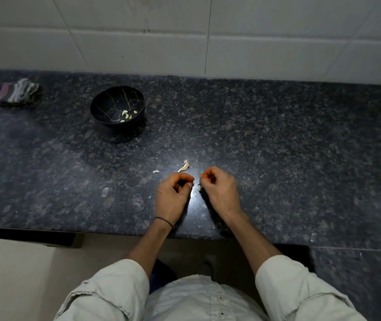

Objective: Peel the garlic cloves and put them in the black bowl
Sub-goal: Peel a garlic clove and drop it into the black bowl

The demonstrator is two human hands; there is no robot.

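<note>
The black bowl [118,132] with thin gold crack lines stands at the back left of the dark granite counter [289,147], and several peeled garlic cloves [126,116] lie in it. Both hands hover close together over the counter's front middle. My left hand [172,195] has its fingers curled, thumb and forefinger tips together, and nothing shows between them. My right hand [219,191] is curled too, and pinches a small pale garlic clove [198,188] that is mostly hidden by its fingertips. Just beyond the hands lies a loose garlic piece with skin [184,167].
A crumpled grey and maroon cloth [18,91] lies at the far left back. Small skin flakes [156,171] dot the counter near the hands. A white tiled wall [208,31] rises behind the counter, whose front edge [46,230] is close to my body.
</note>
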